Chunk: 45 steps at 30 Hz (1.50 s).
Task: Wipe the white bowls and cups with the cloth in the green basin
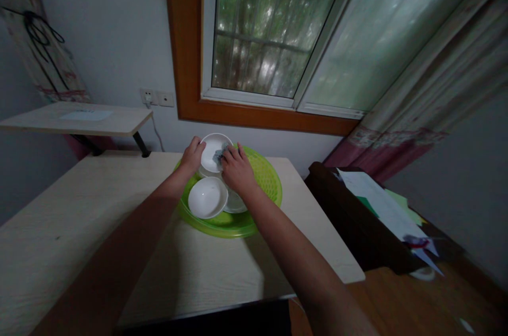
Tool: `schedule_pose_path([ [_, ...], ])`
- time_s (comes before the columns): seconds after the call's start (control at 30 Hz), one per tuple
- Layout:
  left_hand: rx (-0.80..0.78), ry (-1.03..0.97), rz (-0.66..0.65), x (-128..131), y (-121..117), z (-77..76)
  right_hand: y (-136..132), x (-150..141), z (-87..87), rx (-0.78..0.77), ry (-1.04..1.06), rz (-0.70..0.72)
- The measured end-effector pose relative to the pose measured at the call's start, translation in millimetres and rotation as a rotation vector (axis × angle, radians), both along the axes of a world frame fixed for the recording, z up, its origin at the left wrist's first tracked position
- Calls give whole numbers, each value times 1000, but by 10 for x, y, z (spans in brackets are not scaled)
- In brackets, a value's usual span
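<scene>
A white bowl [211, 155] is tilted toward me above the far left part of a round green plastic basket [265, 166]. My left hand [193, 154] grips its left rim, thumb on the near side. Inside the bowl's right side, my right hand [237, 166] presses a crumpled grey wad [218, 154]; whether it is cloth or a scouring pad I cannot tell. Nearer to me, a second white bowl [208, 198] lies in the basket, its inside facing up. Partly hidden by my right hand and this bowl is another pale dish [235, 203].
The basket rests on a light wooden table [222, 267]. At left stands a raised shelf [75, 119] with a sheet of paper on it. A window [270, 34] and wall sockets are behind. Right of the table, a dark brown piece of furniture [349, 219] holds papers.
</scene>
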<state>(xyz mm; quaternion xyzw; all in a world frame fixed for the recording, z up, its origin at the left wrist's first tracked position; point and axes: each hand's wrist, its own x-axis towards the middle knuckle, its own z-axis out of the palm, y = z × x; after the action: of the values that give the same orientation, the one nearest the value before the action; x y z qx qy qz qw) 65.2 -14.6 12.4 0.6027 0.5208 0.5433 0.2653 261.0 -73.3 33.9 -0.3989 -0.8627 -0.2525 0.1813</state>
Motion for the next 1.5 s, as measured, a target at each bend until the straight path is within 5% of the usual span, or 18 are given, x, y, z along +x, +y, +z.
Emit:
schedule_pose_path([
  [0.27, 8, 2, 49, -2, 10, -5, -74, -35, 77, -131, -18, 53],
  [0.6, 13, 138, -10, 47, -76, 70, -14, -26, -47, -206, 4, 134],
  [1.03, 16, 101, 12, 59, -89, 87, -82, -103, 34, -201, 17, -63],
  [1.5, -11, 48, -31, 70, -4, -46, -6, -83, -149, -364, 143, 276],
])
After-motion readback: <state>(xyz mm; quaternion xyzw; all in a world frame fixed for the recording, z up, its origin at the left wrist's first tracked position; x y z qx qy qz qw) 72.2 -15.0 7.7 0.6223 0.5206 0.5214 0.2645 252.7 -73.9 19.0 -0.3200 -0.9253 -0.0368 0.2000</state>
